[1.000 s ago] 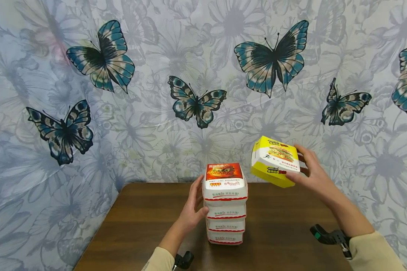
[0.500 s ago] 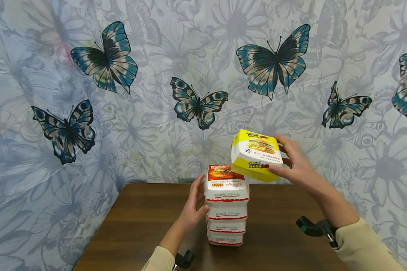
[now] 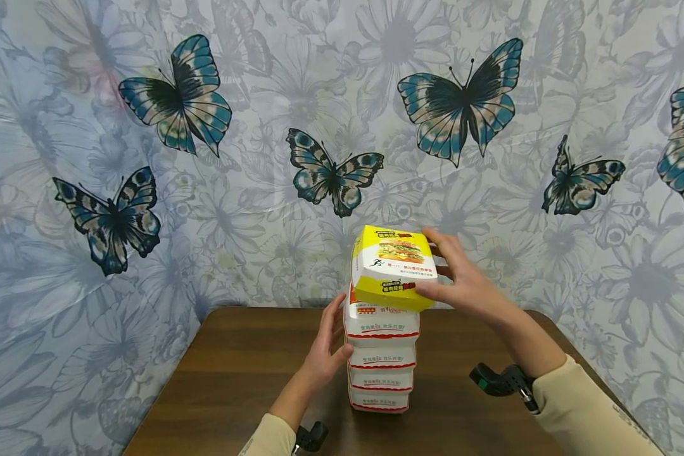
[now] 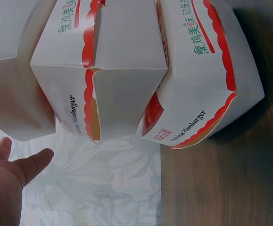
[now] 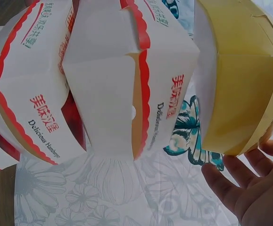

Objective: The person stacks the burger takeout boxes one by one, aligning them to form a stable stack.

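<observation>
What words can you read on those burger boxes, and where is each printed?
"Delicious Hamburger": side of a white cardboard burger box with red scalloped trim, left wrist view.
"Delicious Hamburger": side of a second white box, right wrist view.
"美味汉堡", red: same side.
Green characters along the white boxes' front edges: only partly legible.
Print on the yellow cardboard burger box held by the right hand: too small to read.

right hand (image 3: 462, 288) carried yellow box (image 3: 393, 266) leftward onto the stack (image 3: 380, 358).

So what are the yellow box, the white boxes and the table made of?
The yellow box looks like thin printed cardboard: folded flaps, matte plain inside. The white boxes seem the same, with cut tabs and a brown raw edge. The table looks like dark wood or wood-look veneer, grain streaks with slight sheen.
</observation>
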A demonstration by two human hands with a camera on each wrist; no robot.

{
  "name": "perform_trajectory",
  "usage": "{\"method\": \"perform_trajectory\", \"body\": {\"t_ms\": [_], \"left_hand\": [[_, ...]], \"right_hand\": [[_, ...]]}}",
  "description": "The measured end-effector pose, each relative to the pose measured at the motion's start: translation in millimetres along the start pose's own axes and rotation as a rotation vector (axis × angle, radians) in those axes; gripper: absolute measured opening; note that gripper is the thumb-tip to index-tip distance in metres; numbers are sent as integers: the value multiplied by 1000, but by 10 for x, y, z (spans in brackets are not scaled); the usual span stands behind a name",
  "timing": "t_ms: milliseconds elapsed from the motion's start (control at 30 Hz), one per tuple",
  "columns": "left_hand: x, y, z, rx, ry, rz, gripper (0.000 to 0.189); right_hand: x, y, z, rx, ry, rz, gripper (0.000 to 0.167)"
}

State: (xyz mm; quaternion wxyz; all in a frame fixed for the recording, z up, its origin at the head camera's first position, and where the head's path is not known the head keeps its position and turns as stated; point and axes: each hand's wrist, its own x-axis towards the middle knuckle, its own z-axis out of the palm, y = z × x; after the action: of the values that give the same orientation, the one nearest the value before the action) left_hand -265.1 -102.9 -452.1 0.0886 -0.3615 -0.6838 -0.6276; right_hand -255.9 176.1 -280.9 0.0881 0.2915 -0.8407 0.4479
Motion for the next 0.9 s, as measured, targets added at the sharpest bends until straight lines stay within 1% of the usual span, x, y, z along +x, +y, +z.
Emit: {"method": "perform_trajectory", "body": {"t_ms": [200, 367, 567, 700, 900], "left_hand": [[-4, -3, 7, -5, -2, 0, 81], [-8, -29, 14, -3, -3, 13, 81], [-4, -32, 26, -8, 1, 14, 81], [1, -26, 37, -1, 1, 13, 81], [-1, -13, 52, 6, 3, 6, 81]], "right_hand": [[16, 16, 26, -19, -12, -16, 87], [29, 23, 26, -22, -21, -25, 86], [47, 30, 31, -27, -44, -20, 88], [42, 36, 42, -16, -55, -10, 88], [37, 62, 80, 10, -46, -12, 86]]}}
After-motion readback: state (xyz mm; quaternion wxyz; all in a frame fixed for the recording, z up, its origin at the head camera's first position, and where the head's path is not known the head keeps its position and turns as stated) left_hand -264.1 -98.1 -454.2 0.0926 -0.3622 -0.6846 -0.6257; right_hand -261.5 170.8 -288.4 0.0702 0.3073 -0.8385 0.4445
